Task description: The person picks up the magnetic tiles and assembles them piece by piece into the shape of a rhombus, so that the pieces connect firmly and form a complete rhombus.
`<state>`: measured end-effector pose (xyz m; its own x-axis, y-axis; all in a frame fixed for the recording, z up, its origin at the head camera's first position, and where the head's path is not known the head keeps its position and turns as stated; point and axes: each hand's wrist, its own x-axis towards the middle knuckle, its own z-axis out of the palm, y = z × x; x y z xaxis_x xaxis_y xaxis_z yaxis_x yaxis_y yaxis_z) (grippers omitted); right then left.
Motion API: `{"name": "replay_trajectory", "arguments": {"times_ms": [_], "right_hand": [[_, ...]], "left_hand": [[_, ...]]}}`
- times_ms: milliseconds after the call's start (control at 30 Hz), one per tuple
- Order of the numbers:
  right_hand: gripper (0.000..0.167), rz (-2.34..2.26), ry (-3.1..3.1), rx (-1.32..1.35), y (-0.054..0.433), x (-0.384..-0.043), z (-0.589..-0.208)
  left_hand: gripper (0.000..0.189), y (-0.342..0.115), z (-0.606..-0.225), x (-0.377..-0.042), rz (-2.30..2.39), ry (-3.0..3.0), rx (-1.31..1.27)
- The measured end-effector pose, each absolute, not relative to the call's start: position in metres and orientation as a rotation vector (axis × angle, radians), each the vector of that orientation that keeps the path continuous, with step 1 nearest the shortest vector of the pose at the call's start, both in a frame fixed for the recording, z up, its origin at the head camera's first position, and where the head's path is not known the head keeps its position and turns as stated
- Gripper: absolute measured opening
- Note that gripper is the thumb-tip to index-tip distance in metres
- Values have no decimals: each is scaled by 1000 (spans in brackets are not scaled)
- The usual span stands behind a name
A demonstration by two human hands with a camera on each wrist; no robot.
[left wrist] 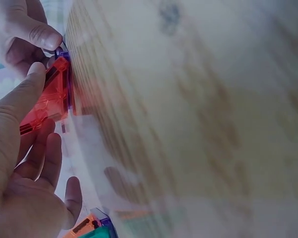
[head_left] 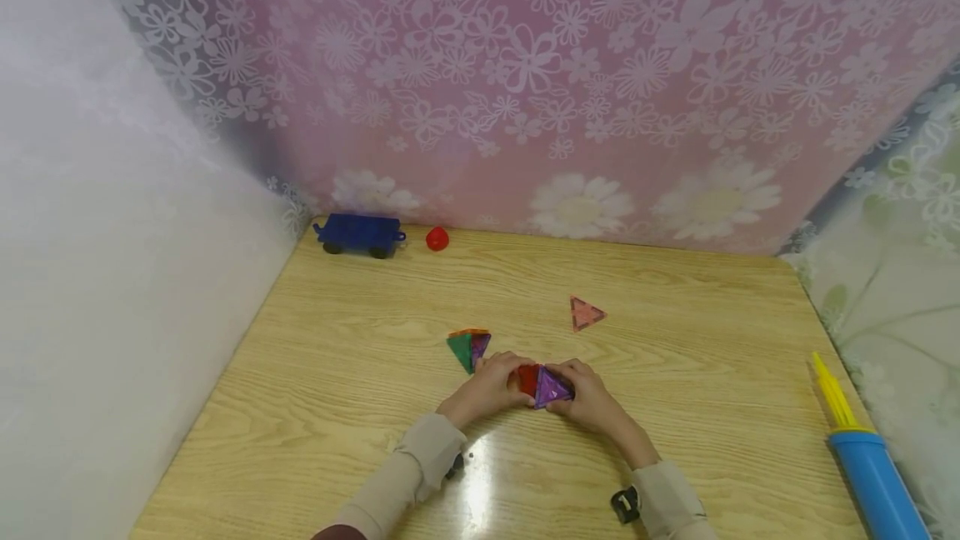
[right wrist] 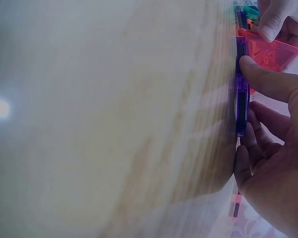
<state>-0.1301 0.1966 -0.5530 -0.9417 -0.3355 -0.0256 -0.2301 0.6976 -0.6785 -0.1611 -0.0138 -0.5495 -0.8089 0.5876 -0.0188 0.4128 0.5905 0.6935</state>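
Pinching a red tile [head_left: 528, 379] against a purple tile [head_left: 552, 387] between 2 hands

Far left, at the back of the table [head_left: 337, 307]: a blue wagon [head_left: 360, 232] on dark wheels, then, just beside it, a red piece [head_left: 437, 238] too small to make out. Farther right and nearer: a cluster of tiles [head_left: 467, 348] in green, purple and orange, just beyond the left hand [head_left: 491, 386]; cut off by the bottom edge in the left wrist view. Pinching the red tile between thumb and fingers with that hand, covering its left end. Gripping the purple tile by its right side with the right hand [head_left: 588, 400], hiding that corner. Held between both hands: red left, purple right, edge to edge. Seen edge-on from the right wrist: purple; tilted up from it: red. Past the right hand, toward the back: a flat pink triangle [head_left: 587, 313]. Near that wrist: a dark piece [head_left: 626, 505], hard to make out. Far right: a blue cylinder [head_left: 879, 482] with a yellow nozzle [head_left: 835, 394], cut off at the bottom.
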Motion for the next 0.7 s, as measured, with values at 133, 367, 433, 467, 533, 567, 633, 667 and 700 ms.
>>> {"name": "replay_trajectory", "arguments": {"times_ms": [133, 367, 433, 467, 533, 567, 633, 667, 700], "right_hand": [[59, -1083, 2747, -448, 197, -130, -553], [50, -1210, 2730, -372, 200, -132, -555], [47, -1249, 2755, -336, 201, -133, -556], [46, -1259, 2776, -324, 202, -135, -556], [45, -1271, 2816, -303, 205, -138, -555], [44, -1277, 2827, -283, 206, -140, -555], [46, -1281, 2842, -270, 209, -144, -555], [48, -1282, 2843, -263, 211, -146, -554], [50, -1278, 2842, -259, 213, -148, -554]], "left_hand": [[53, -14, -551, -161, 1034, 2571, 840], [53, -16, -553, -160, 1050, 2555, 848], [53, -16, -553, -160, 1043, 2557, 849], [54, -16, -553, -160, 1037, 2560, 852], [55, -15, -552, -160, 1024, 2563, 848], [55, -15, -552, -160, 1017, 2564, 847], [56, -15, -551, -160, 1012, 2564, 845], [56, -15, -551, -160, 1009, 2563, 845], [56, -15, -550, -160, 1010, 2561, 845]]}}
